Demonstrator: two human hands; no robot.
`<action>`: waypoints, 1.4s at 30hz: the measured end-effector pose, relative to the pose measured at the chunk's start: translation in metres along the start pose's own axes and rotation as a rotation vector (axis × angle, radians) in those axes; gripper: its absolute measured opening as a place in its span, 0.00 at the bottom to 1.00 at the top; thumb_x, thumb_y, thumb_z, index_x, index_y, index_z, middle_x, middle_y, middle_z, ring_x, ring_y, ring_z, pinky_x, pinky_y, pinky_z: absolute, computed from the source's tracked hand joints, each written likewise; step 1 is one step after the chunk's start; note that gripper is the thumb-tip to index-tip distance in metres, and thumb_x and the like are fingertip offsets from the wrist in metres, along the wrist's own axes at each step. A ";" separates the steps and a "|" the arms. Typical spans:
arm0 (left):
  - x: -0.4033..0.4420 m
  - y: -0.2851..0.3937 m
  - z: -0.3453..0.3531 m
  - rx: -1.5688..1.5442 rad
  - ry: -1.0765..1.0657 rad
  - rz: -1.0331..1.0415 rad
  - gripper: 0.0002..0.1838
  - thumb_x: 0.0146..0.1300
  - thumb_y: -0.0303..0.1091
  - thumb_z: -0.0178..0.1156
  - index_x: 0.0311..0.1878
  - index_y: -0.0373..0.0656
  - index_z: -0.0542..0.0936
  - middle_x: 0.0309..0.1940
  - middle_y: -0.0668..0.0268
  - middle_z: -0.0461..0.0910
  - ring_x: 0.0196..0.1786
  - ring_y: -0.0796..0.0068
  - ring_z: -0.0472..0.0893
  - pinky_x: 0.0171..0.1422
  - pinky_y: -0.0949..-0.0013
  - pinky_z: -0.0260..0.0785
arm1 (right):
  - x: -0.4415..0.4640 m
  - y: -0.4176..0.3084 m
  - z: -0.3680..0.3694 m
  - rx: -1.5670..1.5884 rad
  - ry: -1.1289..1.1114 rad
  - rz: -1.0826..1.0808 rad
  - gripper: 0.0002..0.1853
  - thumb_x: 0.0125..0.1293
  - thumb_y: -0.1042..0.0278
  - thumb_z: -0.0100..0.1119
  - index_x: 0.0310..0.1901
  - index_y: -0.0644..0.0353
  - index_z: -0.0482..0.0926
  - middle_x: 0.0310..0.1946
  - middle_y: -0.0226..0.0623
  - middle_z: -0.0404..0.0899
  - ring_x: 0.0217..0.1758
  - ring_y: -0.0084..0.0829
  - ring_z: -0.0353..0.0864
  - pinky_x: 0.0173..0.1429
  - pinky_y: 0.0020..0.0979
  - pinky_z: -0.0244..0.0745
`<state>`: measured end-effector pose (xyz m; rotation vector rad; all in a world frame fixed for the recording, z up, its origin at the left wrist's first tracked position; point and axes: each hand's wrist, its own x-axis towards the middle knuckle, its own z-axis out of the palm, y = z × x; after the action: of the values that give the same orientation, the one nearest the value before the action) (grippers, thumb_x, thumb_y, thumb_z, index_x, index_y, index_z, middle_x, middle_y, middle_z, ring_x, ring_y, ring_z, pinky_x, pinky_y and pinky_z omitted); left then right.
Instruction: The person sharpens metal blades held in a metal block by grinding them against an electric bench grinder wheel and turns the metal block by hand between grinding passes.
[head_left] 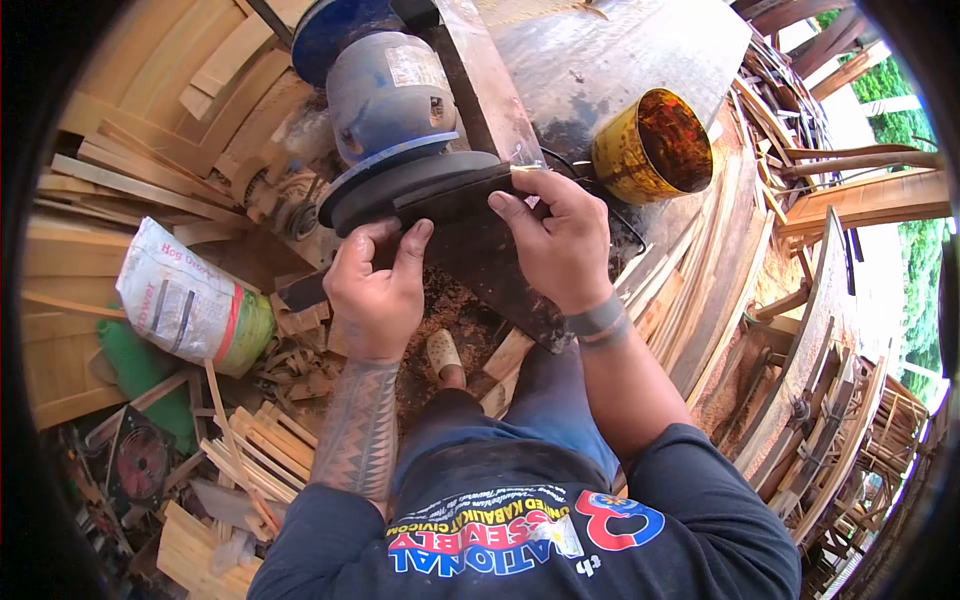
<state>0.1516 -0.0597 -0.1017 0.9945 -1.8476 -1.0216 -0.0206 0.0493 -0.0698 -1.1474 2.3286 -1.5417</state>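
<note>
My left hand is closed at the left end of a dark, flat metal strip, with thumb and forefinger pinched. At the strip's other end, my right hand pinches it between thumb and fingers. The strip lies along the front edge of a grey grinding wheel; whether the two touch I cannot make out. Behind the wheel sits the blue, dusty motor body of the bench grinder. The strip's exact kind is unclear, as my fingers hide its ends.
A yellow, stained can stands right of the grinder on a worn board. A feed sack and wood offcuts lie at left. Long planks run along the right. Shavings cover the floor around my feet.
</note>
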 end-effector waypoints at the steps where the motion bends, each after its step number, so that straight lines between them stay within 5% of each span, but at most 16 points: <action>1: 0.000 0.000 0.001 -0.005 0.002 0.002 0.20 0.70 0.39 0.82 0.48 0.30 0.88 0.38 0.63 0.90 0.42 0.79 0.84 0.51 0.71 0.79 | 0.000 0.001 -0.001 -0.004 -0.003 0.003 0.13 0.66 0.68 0.79 0.48 0.66 0.90 0.38 0.49 0.90 0.36 0.45 0.90 0.44 0.39 0.84; 5: -0.001 0.002 0.008 -0.018 0.007 -0.013 0.20 0.70 0.39 0.82 0.48 0.30 0.88 0.37 0.63 0.91 0.41 0.79 0.84 0.49 0.71 0.79 | 0.001 -0.001 -0.005 -0.030 0.005 0.034 0.13 0.66 0.68 0.79 0.48 0.66 0.90 0.38 0.50 0.90 0.35 0.45 0.90 0.43 0.39 0.84; 8: -0.001 0.002 0.012 0.005 0.004 -0.003 0.19 0.70 0.39 0.82 0.47 0.30 0.88 0.37 0.62 0.91 0.40 0.79 0.84 0.49 0.71 0.79 | 0.003 0.008 -0.007 -0.061 0.028 -0.016 0.13 0.67 0.69 0.81 0.48 0.67 0.91 0.33 0.41 0.91 0.29 0.24 0.85 0.38 0.29 0.80; 11: 0.000 0.002 0.017 0.038 0.029 0.032 0.18 0.67 0.38 0.83 0.45 0.32 0.89 0.37 0.55 0.92 0.39 0.66 0.90 0.48 0.64 0.82 | 0.004 0.013 -0.010 -0.082 0.034 -0.033 0.12 0.67 0.71 0.80 0.48 0.67 0.91 0.32 0.40 0.92 0.29 0.23 0.85 0.38 0.29 0.80; 14: 0.000 0.001 0.024 0.030 0.049 0.064 0.17 0.66 0.37 0.84 0.44 0.33 0.89 0.37 0.51 0.92 0.38 0.58 0.92 0.47 0.61 0.83 | 0.004 0.015 -0.013 -0.007 0.000 0.084 0.13 0.67 0.67 0.78 0.48 0.66 0.90 0.38 0.48 0.90 0.33 0.43 0.89 0.42 0.38 0.83; 21: -0.001 0.009 0.035 0.017 0.050 0.095 0.17 0.66 0.37 0.83 0.43 0.33 0.89 0.36 0.52 0.92 0.37 0.58 0.91 0.46 0.60 0.83 | 0.009 0.007 -0.024 0.029 0.004 0.084 0.10 0.68 0.71 0.77 0.48 0.65 0.90 0.33 0.44 0.90 0.30 0.33 0.88 0.39 0.34 0.82; 24: -0.001 0.017 0.035 0.047 0.009 0.066 0.19 0.69 0.40 0.83 0.47 0.31 0.90 0.37 0.58 0.93 0.40 0.75 0.87 0.50 0.66 0.81 | 0.011 0.012 -0.027 -0.005 0.027 0.043 0.11 0.68 0.71 0.77 0.49 0.65 0.90 0.33 0.43 0.90 0.29 0.32 0.88 0.39 0.34 0.82; 33: -0.003 0.020 0.050 0.026 0.019 0.083 0.20 0.69 0.41 0.82 0.46 0.31 0.89 0.36 0.58 0.92 0.39 0.75 0.87 0.49 0.67 0.81 | 0.016 0.025 -0.040 -0.042 0.034 0.026 0.13 0.68 0.71 0.80 0.50 0.67 0.91 0.33 0.39 0.92 0.34 0.21 0.87 0.43 0.28 0.82; 36: -0.003 0.025 0.055 0.025 0.051 0.117 0.17 0.67 0.37 0.83 0.43 0.32 0.88 0.35 0.51 0.91 0.36 0.57 0.91 0.45 0.60 0.82 | 0.017 0.026 -0.044 -0.044 0.045 0.004 0.13 0.68 0.71 0.80 0.50 0.67 0.91 0.33 0.39 0.92 0.34 0.21 0.87 0.43 0.28 0.82; 42: -0.005 0.022 0.063 0.015 0.044 0.083 0.16 0.68 0.36 0.82 0.43 0.32 0.88 0.35 0.50 0.91 0.36 0.59 0.91 0.45 0.61 0.83 | 0.017 0.033 -0.049 -0.037 0.038 0.017 0.14 0.68 0.70 0.80 0.50 0.67 0.91 0.34 0.39 0.92 0.34 0.22 0.88 0.44 0.28 0.83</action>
<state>0.0918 -0.0296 -0.1062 0.9344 -1.8473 -0.9305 -0.0737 0.0808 -0.0692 -1.1122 2.3953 -1.5340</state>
